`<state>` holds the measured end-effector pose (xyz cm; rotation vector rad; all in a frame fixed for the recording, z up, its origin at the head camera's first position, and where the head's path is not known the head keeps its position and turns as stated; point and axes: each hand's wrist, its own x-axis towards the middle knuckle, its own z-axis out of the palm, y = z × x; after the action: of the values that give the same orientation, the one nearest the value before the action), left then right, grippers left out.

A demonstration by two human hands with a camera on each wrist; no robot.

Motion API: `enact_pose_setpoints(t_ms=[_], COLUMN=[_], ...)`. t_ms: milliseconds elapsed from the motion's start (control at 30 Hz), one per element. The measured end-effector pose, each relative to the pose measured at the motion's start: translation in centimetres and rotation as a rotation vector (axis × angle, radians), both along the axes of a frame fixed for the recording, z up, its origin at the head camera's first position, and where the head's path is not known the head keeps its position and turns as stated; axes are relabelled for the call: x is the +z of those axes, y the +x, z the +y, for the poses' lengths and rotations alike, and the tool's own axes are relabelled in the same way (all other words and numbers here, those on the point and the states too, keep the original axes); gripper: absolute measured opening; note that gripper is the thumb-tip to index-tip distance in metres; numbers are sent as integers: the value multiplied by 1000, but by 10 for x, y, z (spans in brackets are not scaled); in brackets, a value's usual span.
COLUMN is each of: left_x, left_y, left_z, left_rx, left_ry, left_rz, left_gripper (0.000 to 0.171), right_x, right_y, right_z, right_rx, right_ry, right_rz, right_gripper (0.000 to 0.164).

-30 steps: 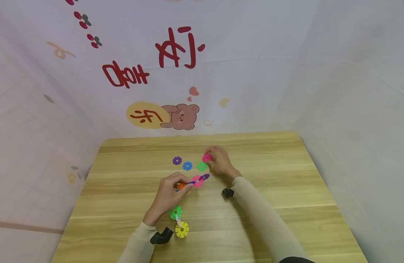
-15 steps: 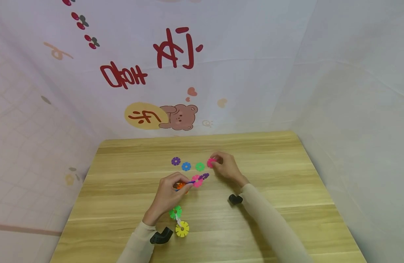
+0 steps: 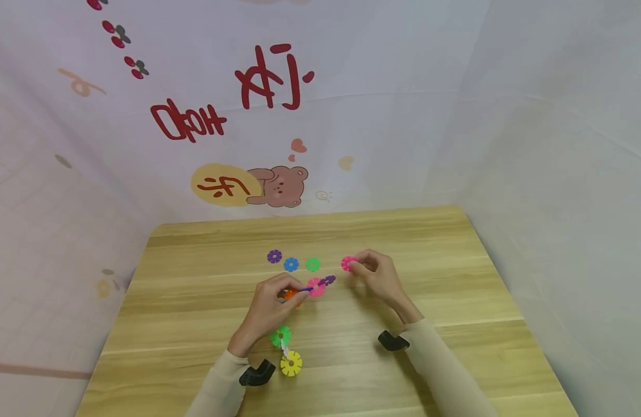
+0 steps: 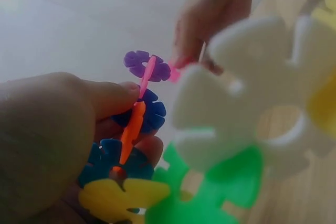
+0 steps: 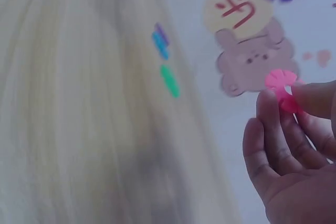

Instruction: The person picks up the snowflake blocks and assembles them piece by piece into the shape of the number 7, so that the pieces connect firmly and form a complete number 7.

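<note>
My left hand (image 3: 270,304) pinches a dark blue snowflake disc (image 4: 154,113) in a linked chain of plastic snowflake discs. Beyond the fingertips, the chain ends in a pink disc (image 3: 316,288) and a purple disc (image 4: 139,65). Toward the wrist it runs through an orange disc (image 4: 132,129), a green disc (image 3: 281,336), a white disc (image 4: 226,103) and a yellow disc (image 3: 291,364); the palm hides part of it in the head view. My right hand (image 3: 381,278) holds a loose pink disc (image 5: 279,81) between thumb and fingers, right of the chain's purple end.
Loose purple (image 3: 274,256), blue (image 3: 291,264) and light green discs (image 3: 313,264) lie in a row on the wooden table (image 3: 205,249), behind the chain. A printed cloth wall (image 3: 383,116) rises at the table's back edge, with more cloth at both sides.
My right hand has lifted the pink disc from beside the light green one and drawn it right and toward me. My left hand keeps its hold on the chain, nearly still.
</note>
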<state>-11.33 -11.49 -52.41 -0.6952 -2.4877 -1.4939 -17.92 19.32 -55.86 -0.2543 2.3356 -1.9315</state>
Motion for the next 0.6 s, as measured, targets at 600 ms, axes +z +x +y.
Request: enact_pose_setpoints(t_ms=[600], left_x=[2], left_y=[1], left_z=[6], left_rx=[-32], left_ry=[-5], left_rz=[39], left_gripper=[8], right_x=[31], right_y=[44], right_z=[-10], right_rx=[-57], right_ry=[-169], right_rz=[-58], right_gripper=[26])
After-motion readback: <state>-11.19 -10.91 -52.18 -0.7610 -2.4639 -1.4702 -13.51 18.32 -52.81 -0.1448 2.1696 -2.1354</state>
